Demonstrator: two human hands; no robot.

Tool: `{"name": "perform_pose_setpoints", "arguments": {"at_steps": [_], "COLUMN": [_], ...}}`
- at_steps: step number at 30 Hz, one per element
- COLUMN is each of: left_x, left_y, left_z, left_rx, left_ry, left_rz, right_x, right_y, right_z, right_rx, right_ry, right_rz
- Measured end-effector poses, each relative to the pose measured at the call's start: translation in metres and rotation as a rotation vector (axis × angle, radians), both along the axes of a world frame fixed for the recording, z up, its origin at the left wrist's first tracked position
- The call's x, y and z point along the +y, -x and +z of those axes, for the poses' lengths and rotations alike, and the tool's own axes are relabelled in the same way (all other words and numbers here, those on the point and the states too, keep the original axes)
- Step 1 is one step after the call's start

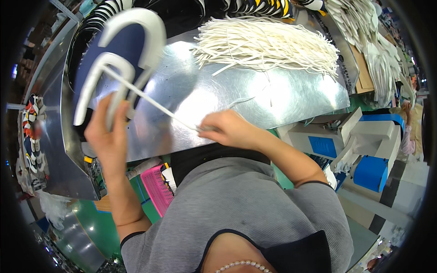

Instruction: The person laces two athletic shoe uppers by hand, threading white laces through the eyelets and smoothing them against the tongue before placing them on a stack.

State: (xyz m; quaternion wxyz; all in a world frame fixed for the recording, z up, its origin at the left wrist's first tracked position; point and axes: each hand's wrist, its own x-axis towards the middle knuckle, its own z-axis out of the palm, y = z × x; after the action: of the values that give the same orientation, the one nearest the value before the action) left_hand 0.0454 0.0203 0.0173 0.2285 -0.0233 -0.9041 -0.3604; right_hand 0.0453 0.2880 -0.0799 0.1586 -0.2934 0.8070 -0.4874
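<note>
My left hand (108, 136) grips a navy blue shoe upper with white trim (119, 54), held up over the left part of a shiny metal table (282, 98). A white lace (154, 104) runs taut from the shoe's front down to my right hand (227, 129), which pinches its end just above the table's near edge. A big heap of loose white laces (268, 43) lies at the back of the table.
A row of dark shoes (255, 5) lines the far edge. White cut pieces (378, 50) pile up at the right. A white and blue machine (359, 145) stands at the right, a pink basket (157, 189) below the table, another person's sleeve (407, 136) at far right.
</note>
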Motion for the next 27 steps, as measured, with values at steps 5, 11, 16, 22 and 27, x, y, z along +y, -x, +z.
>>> {"name": "perform_pose_setpoints", "arguments": {"at_steps": [5,11,16,22,27], "left_x": [-0.017,0.030,0.034,0.035,0.046], "left_y": [0.024,0.020,0.010,0.008,0.007], "left_z": [0.034,-0.035,-0.059,-0.052,-0.036], "left_rx": [0.086,-0.352,-0.560,-0.500,-0.383], "left_ry": [-0.120,0.327,0.303,0.328,0.402], "left_rz": [0.016,-0.378,-0.500,-0.509,-0.497], "right_x": [0.068,0.074,0.039,-0.011,-0.018], "right_y": [-0.080,-0.103,-0.042,0.015,0.037], "right_z": [0.010,0.038,0.046,0.018,0.018], "right_rx": [-0.370,-0.795,-0.601,-0.173,-0.095], "right_ry": [-0.216,0.449,0.404,0.471,0.386], "right_rz": [-0.132,-0.362,-0.414,-0.443,-0.484]}}
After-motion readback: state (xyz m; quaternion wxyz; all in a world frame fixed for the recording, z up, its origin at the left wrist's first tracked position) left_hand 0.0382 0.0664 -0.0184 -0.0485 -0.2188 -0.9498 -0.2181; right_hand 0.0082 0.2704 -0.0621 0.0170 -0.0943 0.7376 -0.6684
